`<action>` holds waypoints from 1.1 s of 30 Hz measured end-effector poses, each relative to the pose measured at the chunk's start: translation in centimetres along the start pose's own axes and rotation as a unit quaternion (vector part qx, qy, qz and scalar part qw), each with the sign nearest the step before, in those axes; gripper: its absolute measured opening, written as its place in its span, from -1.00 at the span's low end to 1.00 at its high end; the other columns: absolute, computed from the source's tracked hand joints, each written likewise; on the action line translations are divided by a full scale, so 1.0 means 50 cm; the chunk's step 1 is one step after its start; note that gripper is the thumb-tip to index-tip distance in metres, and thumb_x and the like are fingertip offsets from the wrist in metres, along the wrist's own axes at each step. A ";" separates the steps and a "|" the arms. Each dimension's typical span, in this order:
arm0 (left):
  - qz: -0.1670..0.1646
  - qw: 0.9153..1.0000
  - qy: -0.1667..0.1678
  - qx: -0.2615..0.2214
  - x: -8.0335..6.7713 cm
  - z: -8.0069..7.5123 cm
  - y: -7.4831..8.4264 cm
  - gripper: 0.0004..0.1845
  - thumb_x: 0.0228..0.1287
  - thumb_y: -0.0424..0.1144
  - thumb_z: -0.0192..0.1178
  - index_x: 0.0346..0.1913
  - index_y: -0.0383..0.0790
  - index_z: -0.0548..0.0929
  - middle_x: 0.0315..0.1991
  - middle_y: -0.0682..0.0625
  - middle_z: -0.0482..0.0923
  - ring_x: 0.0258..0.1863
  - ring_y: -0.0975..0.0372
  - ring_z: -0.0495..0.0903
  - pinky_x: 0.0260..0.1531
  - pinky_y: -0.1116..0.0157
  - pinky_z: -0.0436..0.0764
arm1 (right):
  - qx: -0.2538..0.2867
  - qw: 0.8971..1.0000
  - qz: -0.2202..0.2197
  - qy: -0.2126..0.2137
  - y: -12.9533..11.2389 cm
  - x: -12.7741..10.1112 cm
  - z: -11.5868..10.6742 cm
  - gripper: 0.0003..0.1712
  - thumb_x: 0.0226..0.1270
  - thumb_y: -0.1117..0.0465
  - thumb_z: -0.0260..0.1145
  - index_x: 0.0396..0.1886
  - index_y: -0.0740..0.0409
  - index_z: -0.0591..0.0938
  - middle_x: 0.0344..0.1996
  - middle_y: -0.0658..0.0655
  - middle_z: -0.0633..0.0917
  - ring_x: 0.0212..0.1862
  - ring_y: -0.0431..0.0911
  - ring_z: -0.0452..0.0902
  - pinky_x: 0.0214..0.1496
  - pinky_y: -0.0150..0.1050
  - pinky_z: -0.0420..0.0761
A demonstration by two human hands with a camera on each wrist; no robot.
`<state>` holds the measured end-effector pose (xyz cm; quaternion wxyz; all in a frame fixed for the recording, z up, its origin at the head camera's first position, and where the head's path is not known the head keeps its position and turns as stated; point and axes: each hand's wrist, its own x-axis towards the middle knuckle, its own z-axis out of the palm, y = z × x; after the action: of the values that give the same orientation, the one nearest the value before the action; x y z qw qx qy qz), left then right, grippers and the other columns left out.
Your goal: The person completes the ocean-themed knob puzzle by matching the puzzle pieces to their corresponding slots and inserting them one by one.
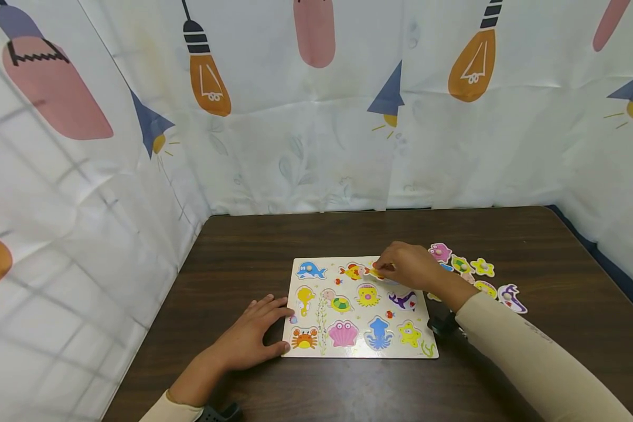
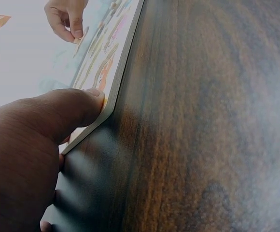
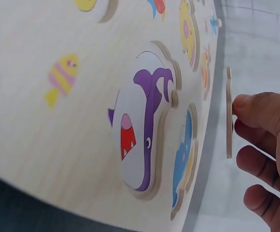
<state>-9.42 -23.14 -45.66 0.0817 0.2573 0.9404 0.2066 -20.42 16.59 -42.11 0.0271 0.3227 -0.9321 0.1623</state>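
In the head view a white wooden puzzle board (image 1: pixel 360 347) with sea-animal cutouts lies on the table. My right hand (image 1: pixel 411 266) is over its top edge, pinching an orange fish piece (image 1: pixel 372 273). The right wrist view shows that thin piece (image 3: pixel 229 116) edge-on, raised off the board between thumb and fingers. Beneath are a purple whale cutout (image 3: pixel 148 145) and a blue sea-animal cutout (image 3: pixel 182 159). My left hand (image 1: pixel 253 335) rests along the board's left edge, fingers extended. Its thumb (image 2: pixel 77 104) presses on the near-left corner.
Several loose puzzle pieces lie right of the board, among them a yellow flower-shaped piece (image 1: pixel 482 267), a pink piece (image 1: pixel 440 252) and a purple-and-white piece (image 1: pixel 511 298). The dark wooden table (image 1: pixel 253 246) meets a patterned white curtain (image 1: pixel 306 152) behind and at the sides.
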 end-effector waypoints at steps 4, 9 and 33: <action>0.001 1.000 0.001 0.000 0.000 0.000 0.000 -0.35 0.30 0.23 0.32 0.39 0.10 0.49 0.52 -0.02 0.28 0.55 -0.11 0.11 0.47 -0.27 0.02 | -0.001 1.000 0.004 -0.008 -0.006 0.009 0.001 -0.86 0.26 0.12 0.55 -0.17 -0.08 0.86 -0.24 -0.15 0.75 -0.15 -0.17 0.57 -0.27 -0.27 0.62; 0.003 1.000 0.002 0.000 0.001 0.000 0.000 -0.35 0.29 0.22 0.33 0.38 0.10 0.50 0.52 -0.02 0.28 0.55 -0.10 0.11 0.47 -0.26 0.03 | -0.007 1.000 0.008 -0.019 -0.013 0.018 0.002 -0.84 0.27 0.11 0.54 -0.16 -0.08 0.86 -0.24 -0.14 0.75 -0.16 -0.18 0.56 -0.27 -0.28 0.62; 0.012 1.000 0.008 0.003 -0.003 0.003 -0.003 -0.36 0.32 0.20 0.31 0.39 0.10 0.48 0.52 0.00 0.27 0.56 -0.09 0.10 0.47 -0.24 0.04 | -0.021 1.000 0.000 -0.023 -0.028 0.052 0.019 -0.84 0.29 0.09 0.53 -0.14 -0.11 0.85 -0.20 -0.15 0.76 -0.20 -0.24 0.52 -0.33 -0.37 0.55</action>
<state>-9.31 -23.30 -45.86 0.0711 0.2672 0.9385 0.2069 -21.57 13.69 -42.18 0.0121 0.3254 -0.9357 0.1356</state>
